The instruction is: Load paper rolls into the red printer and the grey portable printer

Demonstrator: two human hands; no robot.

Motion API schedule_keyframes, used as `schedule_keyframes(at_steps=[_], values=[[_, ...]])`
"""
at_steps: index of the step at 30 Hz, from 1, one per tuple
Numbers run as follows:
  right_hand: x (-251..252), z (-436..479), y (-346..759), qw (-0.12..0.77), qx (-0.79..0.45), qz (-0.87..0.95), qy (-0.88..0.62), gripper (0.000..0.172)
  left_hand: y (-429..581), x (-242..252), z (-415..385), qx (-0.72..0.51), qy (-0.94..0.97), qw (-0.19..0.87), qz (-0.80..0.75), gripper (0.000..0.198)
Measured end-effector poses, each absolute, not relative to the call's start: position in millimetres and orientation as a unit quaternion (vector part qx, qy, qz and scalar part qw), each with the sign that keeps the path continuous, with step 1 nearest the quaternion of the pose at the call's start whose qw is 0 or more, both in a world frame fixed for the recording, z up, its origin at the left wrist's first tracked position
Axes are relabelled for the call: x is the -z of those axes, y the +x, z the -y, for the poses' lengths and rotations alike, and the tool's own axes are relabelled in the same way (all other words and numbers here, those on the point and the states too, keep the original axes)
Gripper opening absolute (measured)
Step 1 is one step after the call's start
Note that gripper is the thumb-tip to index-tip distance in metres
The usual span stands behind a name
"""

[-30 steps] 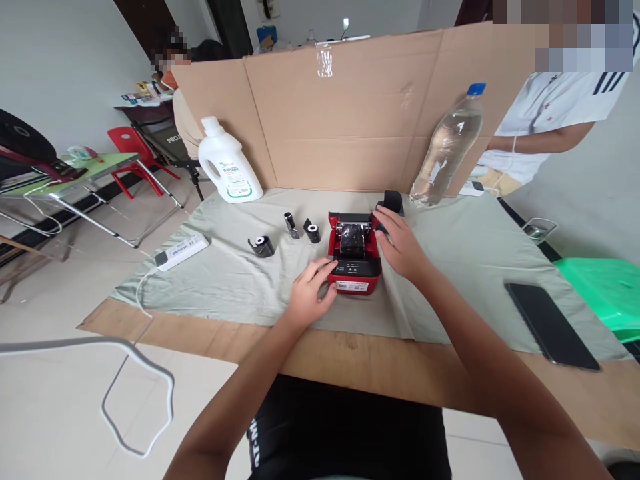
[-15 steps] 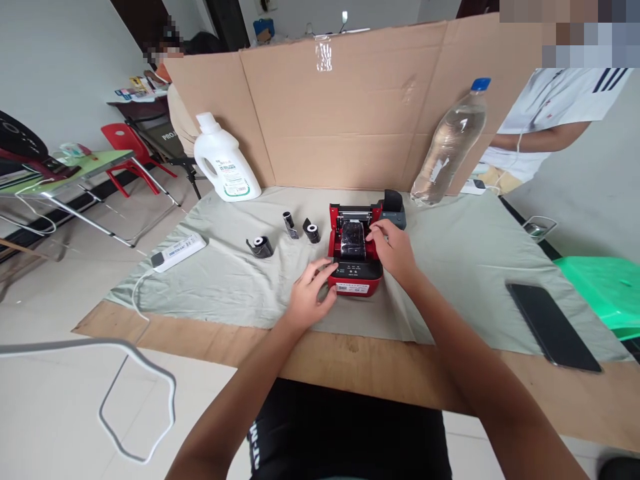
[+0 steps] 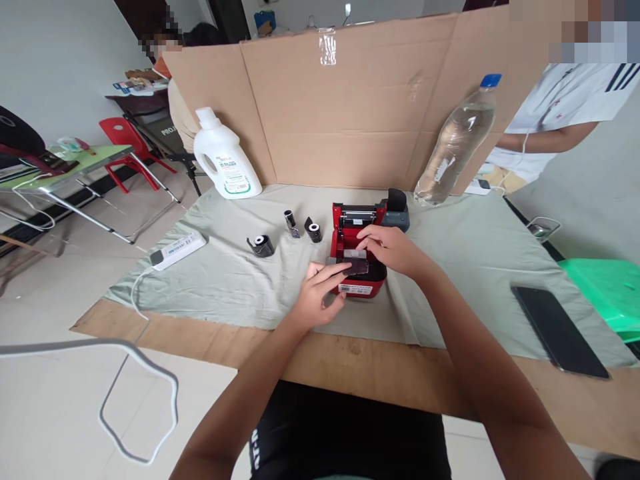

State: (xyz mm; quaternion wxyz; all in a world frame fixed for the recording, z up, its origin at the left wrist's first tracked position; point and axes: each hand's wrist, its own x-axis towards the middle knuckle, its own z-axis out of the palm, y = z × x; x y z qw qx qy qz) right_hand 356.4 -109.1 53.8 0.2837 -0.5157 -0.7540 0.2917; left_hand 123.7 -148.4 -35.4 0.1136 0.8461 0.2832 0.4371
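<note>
A small red label printer point(image 3: 363, 288) stands on the grey-green cloth point(image 3: 225, 280), its dark lid point(image 3: 397, 207) flipped open at the back. A dark strip point(image 3: 356, 267) of label tape is drawn forward out of the roll bay over the printer's front. My left hand point(image 3: 320, 293) sits at the printer's front left corner, thumb and fingers closed on the strip's near end. My right hand point(image 3: 393, 250) curls over the roll bay with fingertips pressing on the same strip. Three small dark rolls point(image 3: 261, 245) point(image 3: 290, 223) point(image 3: 313, 230) lie to the left.
A white detergent bottle point(image 3: 223, 163) and a leaning water bottle point(image 3: 455, 143) rest against the cardboard screen point(image 3: 350, 113). A white power strip point(image 3: 180, 248) lies left, a black phone point(image 3: 557, 330) right. A green stool point(image 3: 605, 287) and a person in a white shirt point(image 3: 560, 100) are at right.
My right hand came forward from the open lid onto the roll bay. My left hand rose from the printer's front corner onto its top, and a dark strip now lies pulled out over the front.
</note>
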Motion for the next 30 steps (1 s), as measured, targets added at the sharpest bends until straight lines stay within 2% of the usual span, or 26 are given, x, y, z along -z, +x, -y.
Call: schedule_keyframes(at_steps=[3,6,9,11,16,22,25,30], values=[[-52,93,349,0.183,-0.206,0.806,-0.524,0.022,122,40,150,-0.444,0.847,0.094,-0.275,0.032],[-48,78,337,0.055,-0.186,0.820,-0.539,0.018,120,42,150,-0.441,0.851,0.090,-0.271,0.032],[-43,69,327,0.008,-0.158,0.814,-0.559,0.015,119,42,150,-0.439,0.852,0.096,-0.268,0.035],[-39,65,323,0.005,-0.141,0.812,-0.566,0.013,119,42,149,-0.437,0.852,0.103,-0.270,0.035],[-32,57,324,0.022,-0.139,0.817,-0.560,0.032,118,43,150,-0.435,0.851,0.104,-0.275,0.040],[-62,83,336,0.097,-0.198,0.832,-0.509,0.020,113,38,151,-0.533,0.791,0.094,-0.284,0.023],[-83,109,330,0.128,-0.213,0.837,-0.487,0.017,111,37,146,-0.607,0.712,0.153,-0.318,0.022],[-81,131,302,0.184,-0.250,0.864,-0.396,0.021,107,43,140,-0.621,0.616,0.307,-0.375,0.037]])
